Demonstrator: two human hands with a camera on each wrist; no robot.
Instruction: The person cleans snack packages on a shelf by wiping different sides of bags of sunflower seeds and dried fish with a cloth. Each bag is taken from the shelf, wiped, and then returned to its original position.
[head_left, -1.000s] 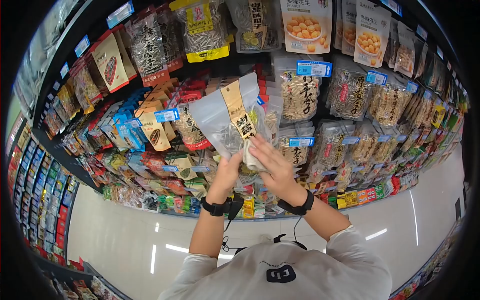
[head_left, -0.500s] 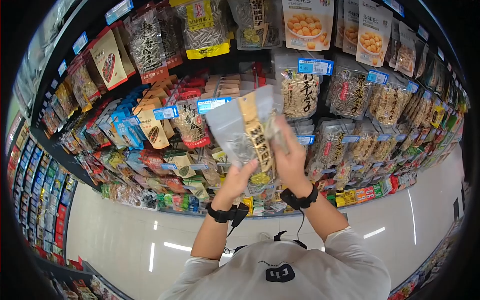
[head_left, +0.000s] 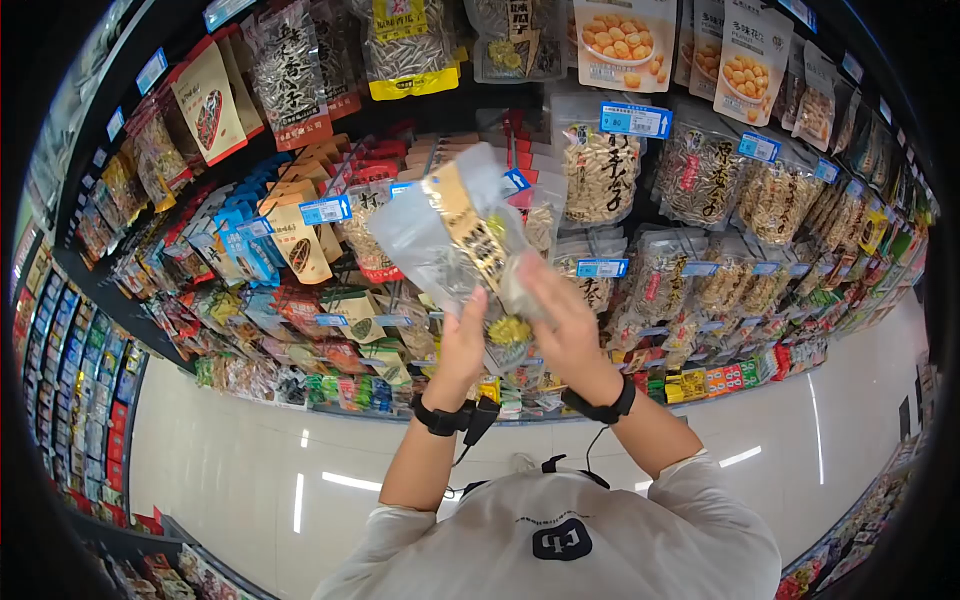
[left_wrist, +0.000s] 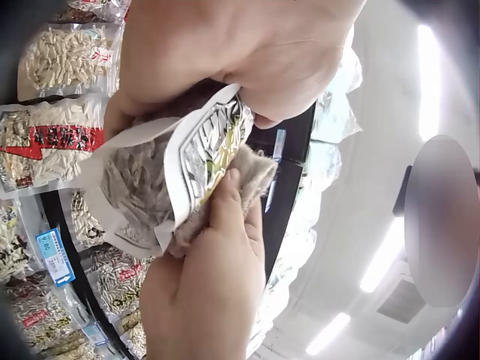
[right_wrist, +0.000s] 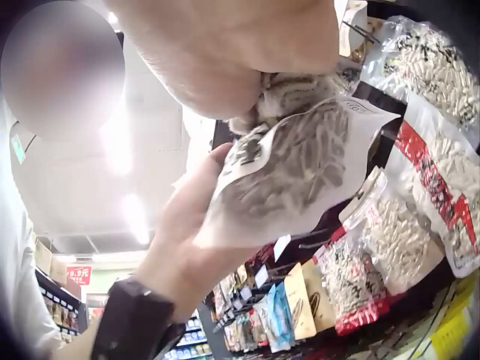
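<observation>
A shop aisle: dark shelves (head_left: 120, 300) crowded with hanging snack packets (head_left: 600, 180) and blue price tags (head_left: 634, 120), above a glossy pale floor (head_left: 240, 470) reflecting strip lights.

1. Your head camera looks forward and down through a fisheye lens, taking in both forearms, the shelves (head_left: 300, 210) and the floor (head_left: 250, 470).
2. Your left wrist camera sits very close under the left hand (left_wrist: 202, 300), facing up toward the ceiling lights.
3. Your right wrist camera looks past the right hand (right_wrist: 240, 52) at close range.
4. All three views share the seed packet (head_left: 460, 245).
</observation>
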